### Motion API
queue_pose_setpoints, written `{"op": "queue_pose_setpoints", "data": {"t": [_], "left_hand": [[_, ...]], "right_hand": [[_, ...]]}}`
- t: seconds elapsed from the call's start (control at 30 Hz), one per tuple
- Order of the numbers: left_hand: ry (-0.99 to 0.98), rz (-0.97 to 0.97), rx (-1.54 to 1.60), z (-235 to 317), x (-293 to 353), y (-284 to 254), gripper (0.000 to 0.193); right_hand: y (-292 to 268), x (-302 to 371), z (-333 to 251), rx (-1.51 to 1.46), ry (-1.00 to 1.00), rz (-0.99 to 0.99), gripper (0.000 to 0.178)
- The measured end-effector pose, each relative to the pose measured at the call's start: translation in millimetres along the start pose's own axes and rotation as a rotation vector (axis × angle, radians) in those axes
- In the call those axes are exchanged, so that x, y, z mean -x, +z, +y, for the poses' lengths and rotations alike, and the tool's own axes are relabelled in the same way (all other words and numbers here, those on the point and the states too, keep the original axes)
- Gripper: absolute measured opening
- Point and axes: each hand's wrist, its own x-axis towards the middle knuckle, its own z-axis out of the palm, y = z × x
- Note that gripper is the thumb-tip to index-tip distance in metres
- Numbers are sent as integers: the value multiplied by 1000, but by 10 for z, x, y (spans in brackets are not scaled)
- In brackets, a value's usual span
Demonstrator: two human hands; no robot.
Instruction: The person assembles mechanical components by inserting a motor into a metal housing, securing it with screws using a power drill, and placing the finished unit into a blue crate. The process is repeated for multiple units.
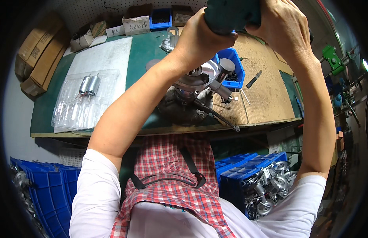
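Both my hands are raised near the top of the view and wrapped around a dark teal power tool (227, 16). My left hand (202, 35) grips its lower left side and my right hand (281, 25) covers its right side. Below them on the bench a silver metal housing (196, 79) sits on a round grey fixture (180, 107) with a black lever handle (217, 116) sticking out toward me. The tool's tip is hidden behind my left hand.
A clear plastic tray (73, 107) on the left holds two small silver motors (89, 85). A blue bin of screws (235, 73) stands behind the fixture. Cardboard boxes (136, 23) line the back. Blue crates (247, 174) of metal castings sit under the bench at both sides.
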Motion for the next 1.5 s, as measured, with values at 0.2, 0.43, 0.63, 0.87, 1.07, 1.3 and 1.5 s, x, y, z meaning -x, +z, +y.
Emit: {"op": "queue_pose_setpoints", "data": {"t": [0.2, 0.43, 0.63, 0.87, 1.07, 1.3, 1.5], "left_hand": [[-56, -70, -125, 98, -4, 2, 43], [209, 225, -60, 19, 26, 116, 42], [305, 320, -198, 99, 17, 69, 38], [124, -3, 8, 762, -246, -204, 33], [181, 68, -27, 266, 4, -102, 39], [264, 93, -52, 141, 38, -82, 44], [-38, -21, 56, 196, 83, -175, 40]], "right_hand": [[-108, 54, -30, -14, 98, -131, 54], [3, 77, 8, -258, 75, -129, 79], [205, 13, -30, -280, -46, 194, 81], [89, -88, 17, -213, 86, 316, 77], [20, 7, -154, -260, 66, 116, 77], [29, 13, -182, -247, 54, 92, 76], [-5, 28, -246, -172, -39, 200, 70]]}}
